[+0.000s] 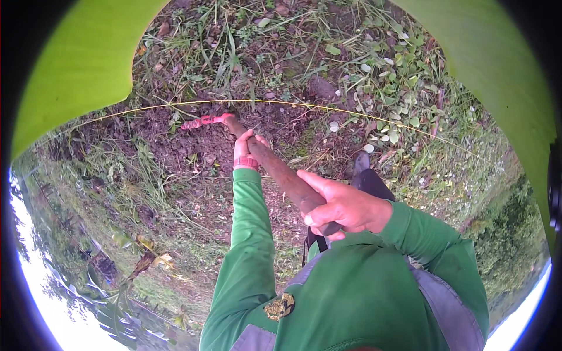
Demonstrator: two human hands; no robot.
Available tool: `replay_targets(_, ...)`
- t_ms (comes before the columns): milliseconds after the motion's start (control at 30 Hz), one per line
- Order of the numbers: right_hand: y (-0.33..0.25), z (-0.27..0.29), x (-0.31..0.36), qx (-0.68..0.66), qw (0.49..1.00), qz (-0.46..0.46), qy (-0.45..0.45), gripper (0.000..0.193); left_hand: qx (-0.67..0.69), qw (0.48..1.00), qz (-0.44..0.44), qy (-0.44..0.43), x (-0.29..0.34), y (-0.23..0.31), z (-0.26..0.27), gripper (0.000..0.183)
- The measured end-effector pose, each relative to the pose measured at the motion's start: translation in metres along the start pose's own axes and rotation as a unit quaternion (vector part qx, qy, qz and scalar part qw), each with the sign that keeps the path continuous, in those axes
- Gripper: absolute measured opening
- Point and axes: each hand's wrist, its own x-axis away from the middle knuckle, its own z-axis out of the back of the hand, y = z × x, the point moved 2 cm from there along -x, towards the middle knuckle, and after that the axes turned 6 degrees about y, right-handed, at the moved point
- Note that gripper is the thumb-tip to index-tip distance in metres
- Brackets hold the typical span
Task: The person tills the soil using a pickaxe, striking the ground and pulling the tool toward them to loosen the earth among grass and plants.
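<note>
A hoe with a thick brown wooden handle [284, 175] runs slantwise from the middle of the view up to the left. Its narrow pinkish-red head [205, 121] lies at the turned dark soil, just below a yellow string. Toward the head end, my left hand [247, 147] is closed round the handle, a red band at its wrist. Near the butt end my right hand [345, 205] grips the handle, its index finger stretched along the wood. Soil and the view's angle hide whether the blade's edge is sunk in.
The yellow string [281, 103] stretches across the ground from left to right. Cut grass and leafy weeds [398, 82] cover the far side. My dark boot [362, 162] stands right of the handle. Large green leaf-like shapes [88, 64] block both upper corners. A broad-leaved plant [117, 310] grows lower left.
</note>
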Motion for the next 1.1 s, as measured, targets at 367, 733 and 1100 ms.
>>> replay_targets(367,0.076,0.103,0.033,0.22,0.973,-0.055,0.034,0.106,-0.017,0.992,-0.125,0.014,-0.034,-0.106,0.023,0.014)
replay_targets(733,0.248,0.408,0.053,0.709,0.61,0.042,0.35,0.047,-0.005,0.955,-0.234,0.183,-0.145,-0.309,0.059,0.011)
replay_targets(1100,0.191,0.383,0.009,0.697,0.629,0.234,0.252,0.039,0.029,0.825,-0.546,0.144,0.071,-0.274,-0.023,0.023)
